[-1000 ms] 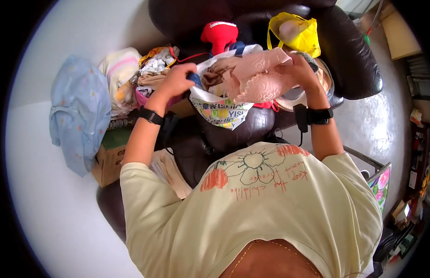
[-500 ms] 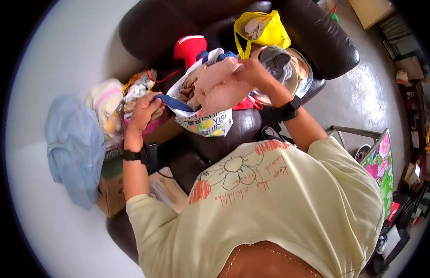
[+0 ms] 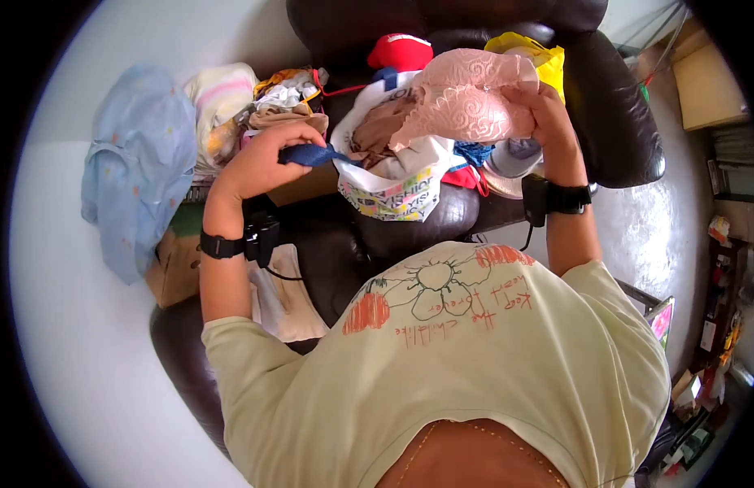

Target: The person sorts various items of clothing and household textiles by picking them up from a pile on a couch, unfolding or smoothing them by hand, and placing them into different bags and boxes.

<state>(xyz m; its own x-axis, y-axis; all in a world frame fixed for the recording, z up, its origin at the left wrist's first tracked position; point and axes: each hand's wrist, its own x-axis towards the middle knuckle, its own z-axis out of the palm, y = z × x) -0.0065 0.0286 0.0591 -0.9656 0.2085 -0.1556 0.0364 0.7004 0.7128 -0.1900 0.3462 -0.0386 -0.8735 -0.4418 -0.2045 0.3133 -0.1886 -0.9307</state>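
A pale pink lace bra (image 3: 475, 98) is held up by its edge in my right hand (image 3: 548, 122), whose fingers are closed on it. It spreads over the mouth of a white fabric bag (image 3: 393, 195) with coloured print, standing on the dark sofa. My left hand (image 3: 267, 159) grips the bag's dark blue handle (image 3: 312, 154) and pulls it to the left. Brown cloth (image 3: 385, 130) shows inside the bag; the bra covers the rest of the opening.
Around the bag on the dark leather sofa (image 3: 621, 130) lie a red cap-like item (image 3: 400, 53), a yellow bag (image 3: 548, 65) and a grey hat (image 3: 515, 159). Piled clothes (image 3: 287, 102), a light blue garment (image 3: 137, 163) and a cardboard box (image 3: 178, 268) are at left.
My right hand has raised the bra up and to the right, and its lace now spreads open. My left hand still grips the blue handle. The whole view has shifted.
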